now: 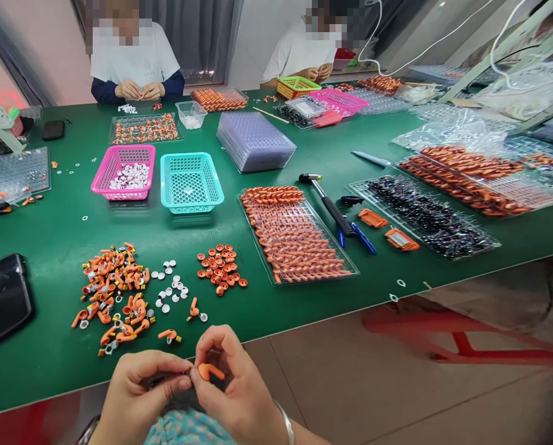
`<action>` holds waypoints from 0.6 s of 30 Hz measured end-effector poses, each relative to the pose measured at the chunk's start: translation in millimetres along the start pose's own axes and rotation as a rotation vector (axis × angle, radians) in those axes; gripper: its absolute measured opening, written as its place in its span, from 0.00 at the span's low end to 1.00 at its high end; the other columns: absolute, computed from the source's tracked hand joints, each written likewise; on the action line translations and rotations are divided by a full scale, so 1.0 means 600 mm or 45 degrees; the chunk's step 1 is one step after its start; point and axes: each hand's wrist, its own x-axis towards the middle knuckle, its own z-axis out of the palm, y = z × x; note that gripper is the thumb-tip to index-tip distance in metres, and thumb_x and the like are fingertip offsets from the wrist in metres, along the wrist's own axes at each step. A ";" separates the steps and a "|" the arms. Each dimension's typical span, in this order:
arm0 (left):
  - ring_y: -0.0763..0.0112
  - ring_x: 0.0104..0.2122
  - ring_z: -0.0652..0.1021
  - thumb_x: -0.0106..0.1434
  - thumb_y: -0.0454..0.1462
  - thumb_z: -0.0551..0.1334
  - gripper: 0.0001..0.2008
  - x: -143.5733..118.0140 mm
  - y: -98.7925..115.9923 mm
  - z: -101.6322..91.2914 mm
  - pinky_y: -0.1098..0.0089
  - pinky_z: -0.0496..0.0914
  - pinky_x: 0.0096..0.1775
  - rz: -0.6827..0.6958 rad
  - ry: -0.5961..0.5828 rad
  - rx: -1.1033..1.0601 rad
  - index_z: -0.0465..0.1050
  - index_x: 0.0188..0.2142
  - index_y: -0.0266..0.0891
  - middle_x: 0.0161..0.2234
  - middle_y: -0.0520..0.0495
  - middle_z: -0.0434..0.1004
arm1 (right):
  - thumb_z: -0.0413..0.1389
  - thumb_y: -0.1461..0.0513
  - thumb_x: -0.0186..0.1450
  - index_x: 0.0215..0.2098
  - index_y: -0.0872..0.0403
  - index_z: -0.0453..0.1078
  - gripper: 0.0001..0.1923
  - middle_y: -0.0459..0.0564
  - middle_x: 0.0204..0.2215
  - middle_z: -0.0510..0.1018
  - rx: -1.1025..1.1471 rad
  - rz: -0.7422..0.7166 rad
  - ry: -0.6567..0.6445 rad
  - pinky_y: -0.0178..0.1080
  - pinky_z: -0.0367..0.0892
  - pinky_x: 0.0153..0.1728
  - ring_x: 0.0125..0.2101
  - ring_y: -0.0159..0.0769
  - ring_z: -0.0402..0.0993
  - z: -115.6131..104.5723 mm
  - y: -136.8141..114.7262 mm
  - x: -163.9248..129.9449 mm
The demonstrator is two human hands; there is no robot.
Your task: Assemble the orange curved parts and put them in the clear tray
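At the table's near edge, my right hand [239,389] grips an orange earbud housing [210,371] between thumb and fingers, its stem pointing right. My left hand [149,389] is closed in a pinch right against it; what its fingertips hold is too small and hidden to name. Just beyond lie a loose earbud piece [169,335] and another with a white disc [194,309]. A heap of orange earbud parts [116,278] spreads to the left. Beside it are small white discs [173,289] and a group of orange round caps [220,267].
On the green table [267,315] stand a pink basket [123,191] of white pieces and a turquoise basket [191,201]. Filled trays [299,238], stacked clear trays [255,142], a hammer [334,213] and a phone [5,296] lie around. Two co-workers [135,62] sit opposite.
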 end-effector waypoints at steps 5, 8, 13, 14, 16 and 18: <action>0.69 0.25 0.84 0.53 0.30 0.69 0.08 0.006 0.000 0.006 0.81 0.77 0.29 -0.022 0.094 0.058 0.84 0.29 0.46 0.26 0.53 0.86 | 0.54 0.65 0.63 0.37 0.52 0.66 0.03 0.46 0.30 0.70 -0.233 -0.127 -0.013 0.34 0.64 0.30 0.30 0.33 0.68 -0.016 -0.002 0.006; 0.71 0.24 0.83 0.54 0.31 0.68 0.06 0.009 0.000 0.010 0.81 0.76 0.28 0.056 0.104 0.205 0.83 0.29 0.45 0.25 0.53 0.85 | 0.54 0.65 0.65 0.35 0.53 0.68 0.02 0.47 0.30 0.72 -0.350 -0.188 -0.046 0.34 0.64 0.31 0.31 0.34 0.69 -0.025 -0.004 0.008; 0.72 0.26 0.82 0.58 0.31 0.66 0.05 0.027 0.001 0.019 0.79 0.75 0.31 0.190 0.029 0.404 0.81 0.30 0.43 0.26 0.53 0.84 | 0.51 0.64 0.66 0.33 0.53 0.67 0.05 0.46 0.27 0.70 -0.427 -0.247 0.008 0.34 0.63 0.30 0.28 0.33 0.68 -0.037 0.000 0.010; 0.71 0.28 0.83 0.59 0.32 0.66 0.05 0.035 0.002 0.019 0.79 0.76 0.32 0.194 -0.033 0.433 0.81 0.31 0.43 0.28 0.53 0.85 | 0.51 0.64 0.66 0.32 0.53 0.67 0.05 0.46 0.27 0.70 -0.437 -0.253 0.031 0.34 0.63 0.29 0.28 0.33 0.68 -0.041 0.001 0.012; 0.71 0.30 0.83 0.62 0.34 0.64 0.05 0.060 0.006 0.018 0.78 0.76 0.34 0.225 -0.197 0.560 0.79 0.37 0.42 0.31 0.53 0.85 | 0.50 0.64 0.66 0.32 0.53 0.66 0.06 0.45 0.26 0.69 -0.456 -0.250 0.094 0.34 0.62 0.29 0.27 0.33 0.67 -0.052 0.003 0.016; 0.71 0.31 0.83 0.65 0.36 0.62 0.11 0.096 0.010 0.013 0.76 0.76 0.33 0.332 -0.304 0.825 0.75 0.47 0.41 0.34 0.52 0.85 | 0.50 0.63 0.67 0.31 0.53 0.66 0.07 0.45 0.26 0.68 -0.454 -0.230 0.166 0.34 0.61 0.28 0.26 0.32 0.66 -0.065 0.006 0.020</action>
